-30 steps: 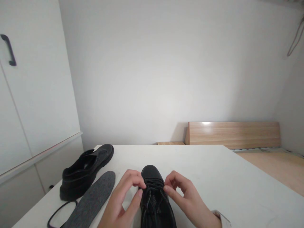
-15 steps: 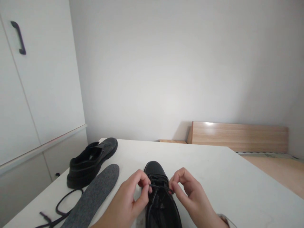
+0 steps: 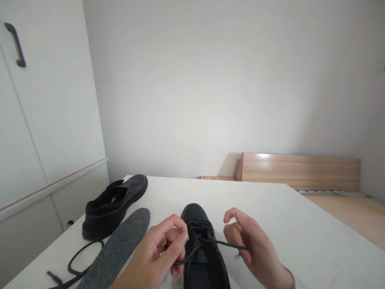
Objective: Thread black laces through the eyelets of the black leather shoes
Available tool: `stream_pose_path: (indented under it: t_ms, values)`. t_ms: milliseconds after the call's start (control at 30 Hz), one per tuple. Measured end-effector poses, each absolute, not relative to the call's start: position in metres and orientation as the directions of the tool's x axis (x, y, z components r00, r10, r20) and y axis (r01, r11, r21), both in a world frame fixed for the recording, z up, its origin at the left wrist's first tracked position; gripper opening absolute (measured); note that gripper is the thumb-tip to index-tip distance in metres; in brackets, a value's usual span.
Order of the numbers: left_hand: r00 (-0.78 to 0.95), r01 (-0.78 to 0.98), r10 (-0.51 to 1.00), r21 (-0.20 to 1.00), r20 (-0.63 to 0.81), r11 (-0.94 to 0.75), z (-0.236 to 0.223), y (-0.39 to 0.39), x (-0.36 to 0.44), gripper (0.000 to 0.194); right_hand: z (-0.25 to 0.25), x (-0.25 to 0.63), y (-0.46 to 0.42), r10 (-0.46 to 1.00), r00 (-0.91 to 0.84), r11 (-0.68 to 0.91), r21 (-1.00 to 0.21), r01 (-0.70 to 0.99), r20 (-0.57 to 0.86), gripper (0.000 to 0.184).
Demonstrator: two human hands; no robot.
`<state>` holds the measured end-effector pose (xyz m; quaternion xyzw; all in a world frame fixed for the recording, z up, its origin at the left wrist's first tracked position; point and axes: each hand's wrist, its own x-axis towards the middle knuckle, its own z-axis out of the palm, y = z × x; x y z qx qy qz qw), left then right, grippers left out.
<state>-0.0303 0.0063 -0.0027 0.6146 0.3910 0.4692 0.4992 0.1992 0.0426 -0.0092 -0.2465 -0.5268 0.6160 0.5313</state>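
A black shoe point(image 3: 196, 212) lies on the white table with its toe pointing away from me. From its eyelets a thin black shoelace point(image 3: 221, 242) runs out to both sides. On the left of the shoe, my left hand point(image 3: 167, 251) is closed with thumb and forefinger together, and one lace end passes into its fingers. My right hand point(image 3: 251, 245), over the table at the shoe's right, is closed round the other lace end, whose tip shows under the fingers. The shoe's heel is cut off by the lower picture edge.
To the left lie a grey felt insole point(image 3: 128, 237), a second black shoe point(image 3: 105, 210) without a lace and a loose black lace point(image 3: 72, 261). A white cabinet point(image 3: 54, 100) borders the white table point(image 3: 255, 200). A wooden headboard point(image 3: 300, 170) is behind at right.
My right hand has moved right and turned, drawing its lace end out from the shoe. My left hand has shifted slightly down, its lace now curving. The view has turned a little right.
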Motion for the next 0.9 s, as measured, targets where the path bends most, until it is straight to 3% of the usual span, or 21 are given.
stream_pose_path:
  t_ms: [100, 200, 333, 467, 600, 767, 900]
  values:
    - [0.220, 0.286, 0.924, 0.885, 0.314, -0.369, -0.005, 0.007, -0.031, 0.036, -0.007, 0.202, 0.043, 0.932, -0.298, 0.069, -0.909, -0.411, 0.206, 0.036]
    - [0.178, 0.430, 0.914, 0.807, 0.364, -0.405, -0.009, 0.013, -0.031, 0.026, -0.009, 0.202, 0.048, 0.941, -0.290, 0.097, -0.960, -0.263, 0.174, 0.040]
    - [0.154, 0.460, 0.918, 0.796, 0.366, -0.394, -0.016, 0.022, -0.029, 0.010, -0.023, 0.198, 0.059, 0.925, -0.348, 0.176, -0.984, 0.035, 0.153, 0.045]
    - [0.168, 0.456, 0.928, 0.808, 0.332, -0.372, -0.020, 0.025, -0.027, 0.014, -0.032, 0.195, 0.061, 0.911, -0.345, 0.291, -0.945, 0.148, 0.226, 0.037]
    - [0.188, 0.484, 0.899, 0.759, 0.395, -0.435, -0.019, 0.024, -0.026, 0.012, -0.027, 0.193, 0.052, 0.891, -0.323, 0.410, -0.869, 0.276, 0.318, 0.026]
    - [0.190, 0.465, 0.899, 0.770, 0.395, -0.437, -0.015, 0.018, -0.026, 0.010, -0.025, 0.189, 0.045, 0.866, -0.301, 0.477, -0.843, 0.250, 0.400, 0.022]
    - [0.240, 0.226, 0.922, 0.906, 0.304, -0.357, -0.013, 0.016, -0.029, 0.013, -0.025, 0.191, 0.048, 0.889, -0.322, 0.338, -0.941, -0.015, 0.325, 0.026]
